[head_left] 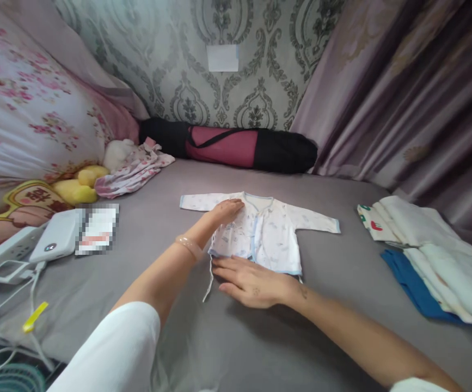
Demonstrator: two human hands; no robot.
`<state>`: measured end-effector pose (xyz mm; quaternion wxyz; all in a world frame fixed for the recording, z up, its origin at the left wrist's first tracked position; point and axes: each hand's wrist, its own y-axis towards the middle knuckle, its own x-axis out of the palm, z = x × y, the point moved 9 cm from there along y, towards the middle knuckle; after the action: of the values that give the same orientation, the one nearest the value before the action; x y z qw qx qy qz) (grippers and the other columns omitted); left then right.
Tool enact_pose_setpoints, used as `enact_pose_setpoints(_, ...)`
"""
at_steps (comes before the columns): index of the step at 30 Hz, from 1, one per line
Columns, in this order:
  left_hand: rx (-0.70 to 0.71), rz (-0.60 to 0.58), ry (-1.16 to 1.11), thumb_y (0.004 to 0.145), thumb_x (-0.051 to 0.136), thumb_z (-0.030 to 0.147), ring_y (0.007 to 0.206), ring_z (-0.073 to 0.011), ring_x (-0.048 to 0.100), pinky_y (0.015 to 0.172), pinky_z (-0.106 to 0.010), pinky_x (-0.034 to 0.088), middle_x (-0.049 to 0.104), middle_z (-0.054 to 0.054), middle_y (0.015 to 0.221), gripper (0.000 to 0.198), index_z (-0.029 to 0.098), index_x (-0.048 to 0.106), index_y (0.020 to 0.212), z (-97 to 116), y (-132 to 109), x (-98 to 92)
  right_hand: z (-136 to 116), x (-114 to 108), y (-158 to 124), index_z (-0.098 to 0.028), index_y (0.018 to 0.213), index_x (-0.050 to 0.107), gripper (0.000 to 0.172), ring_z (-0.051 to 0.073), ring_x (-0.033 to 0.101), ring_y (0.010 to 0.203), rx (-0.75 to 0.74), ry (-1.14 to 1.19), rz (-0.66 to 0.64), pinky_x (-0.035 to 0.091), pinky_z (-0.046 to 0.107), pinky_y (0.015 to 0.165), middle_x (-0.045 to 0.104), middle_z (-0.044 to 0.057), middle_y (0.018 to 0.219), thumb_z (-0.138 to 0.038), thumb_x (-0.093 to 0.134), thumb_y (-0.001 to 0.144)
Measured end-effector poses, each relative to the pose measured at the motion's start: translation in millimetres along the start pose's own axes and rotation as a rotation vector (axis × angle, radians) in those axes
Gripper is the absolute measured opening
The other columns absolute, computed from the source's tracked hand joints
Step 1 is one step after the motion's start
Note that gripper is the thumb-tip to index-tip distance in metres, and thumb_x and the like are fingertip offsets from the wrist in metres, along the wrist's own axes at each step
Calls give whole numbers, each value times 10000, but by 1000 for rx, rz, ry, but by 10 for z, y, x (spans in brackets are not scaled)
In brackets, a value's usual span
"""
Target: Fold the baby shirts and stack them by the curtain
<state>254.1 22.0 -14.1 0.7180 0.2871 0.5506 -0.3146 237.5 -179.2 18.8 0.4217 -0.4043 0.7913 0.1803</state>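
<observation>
Small white long-sleeved cloth jacket [279, 237]: matt, lightly wrinkled. Flat grey cloth sheet [149, 239]: matt, mostly smooth. White rounded-rectangular plastic box [58, 231]: smooth. Long black-and-maroon fabric bag [223, 151]: matt. Draped mauve cloth curtain [366, 98]: satin sheen.

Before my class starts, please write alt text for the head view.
A person's left hand lies on a small white shirt spread over a grey sheet, right hand at its hem. Folded clothes lie right; a long bag behind.

shirt [279, 234]: white, pale-blue edging, faint print | sheet [342, 267]: plain grey | bag [223, 148]: black, maroon
</observation>
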Motion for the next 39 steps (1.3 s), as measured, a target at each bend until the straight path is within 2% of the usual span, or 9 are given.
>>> enact_pose_setpoints(3,-105,134,64,953,364,218,1394,-260,356,1150,-410,267,413,-177,1481,438,97,461,1362,30,-67,-176,307,-399,-138,-228,1412,470,494,152,366,1384,70,33,177,288,330,1151,438,30,1489,-395,233,1012)
enact_pose_setpoints(6,-199,252,123,991,304,356,1452,-284,217,1183,-457,162,317,-182,1537,533,69,364,1436,76,-75,-297,1059,-925,-343,-172,1485,351,554,237,185,1460,406,-224,476,137,485,1187,280,91,1564,-397,230,994)
enact_pose_setpoints(9,-246,201,150,992,265,416,1448,-290,227,1187,-437,155,315,-182,1537,587,53,356,1444,102,58,-184,1732,-1138,-425,-83,1508,263,623,259,111,1472,672,-382,482,86,496,1187,183,143,1586,-411,215,981)
enact_pose_setpoints(13,-291,124,122,994,211,407,1438,-301,251,1178,-439,179,327,-202,1526,609,27,339,1452,81,238,90,2110,-1106,-295,-24,1497,257,651,258,118,1470,751,-432,406,81,471,1189,182,167,1581,-401,195,971)
enact_pose_setpoints(19,-304,100,84,984,232,386,1435,-323,252,1143,-514,225,298,-226,1530,582,54,331,1452,56,278,323,2243,-858,-154,-32,1494,268,647,255,124,1469,742,-389,360,102,452,1185,202,174,1577,-408,168,977)
enact_pose_setpoints(27,-218,28,92,971,311,343,1445,-318,220,1154,-473,209,266,-237,1539,573,27,303,1448,364,79,80,1839,-903,-238,-44,1514,220,674,242,92,1474,642,-315,403,98,440,1192,160,163,1589,-455,142,986)
enact_pose_setpoints(30,-130,21,75,967,345,370,1448,-297,221,1164,-451,202,296,-209,1538,568,70,310,1448,475,-237,-2,1513,-746,-321,-52,1517,221,678,227,75,1476,552,-320,356,93,438,1199,147,144,1592,-472,162,987)
enact_pose_setpoints(34,-131,130,65,968,367,381,1426,-284,291,1152,-477,232,363,-195,1508,519,125,343,1419,272,-830,-218,1339,-538,-640,-143,1519,254,627,224,133,1469,515,-296,335,148,465,1195,203,107,1587,-471,195,988)
enact_pose_setpoints(39,-325,386,67,968,380,333,1161,-242,547,1003,-388,421,565,-156,1268,367,168,497,1274,-75,-1688,-631,1453,-581,-1287,-171,1483,308,562,246,301,1420,522,-307,629,286,462,1154,342,138,1531,-428,257,986)
